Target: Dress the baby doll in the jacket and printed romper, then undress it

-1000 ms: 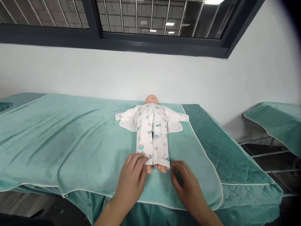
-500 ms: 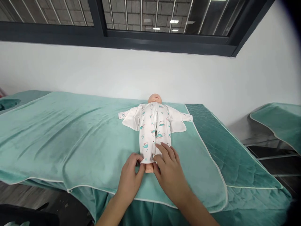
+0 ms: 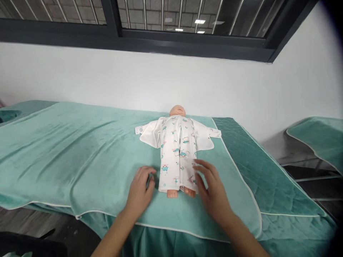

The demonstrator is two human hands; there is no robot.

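Note:
A baby doll (image 3: 177, 111) lies on its back on a pale green blanket (image 3: 93, 142), head toward the wall. Over its legs are white printed trousers (image 3: 175, 160), and both feet show below the hems. A white jacket (image 3: 204, 137) is spread out at its sides, with the sleeves along the arms. To the left of the trouser legs, my left hand (image 3: 140, 191) is held apart from the cloth with fingers curved and nothing in them. My right hand (image 3: 213, 192) is at the right trouser leg, fingers apart; whether the fingertips touch the cloth I cannot tell.
Dark green quilted bedding (image 3: 257, 178) lies under the blanket and shows at the right. Behind the bed are a white wall (image 3: 134, 78) and a dark window frame (image 3: 187, 44). At the far right another green cover (image 3: 321, 139) hangs over a metal frame.
Both hands have let go of the left trouser hem and moved apart, the left hand leftward, the right hand rightward. Both feet now show; before, only one was visible.

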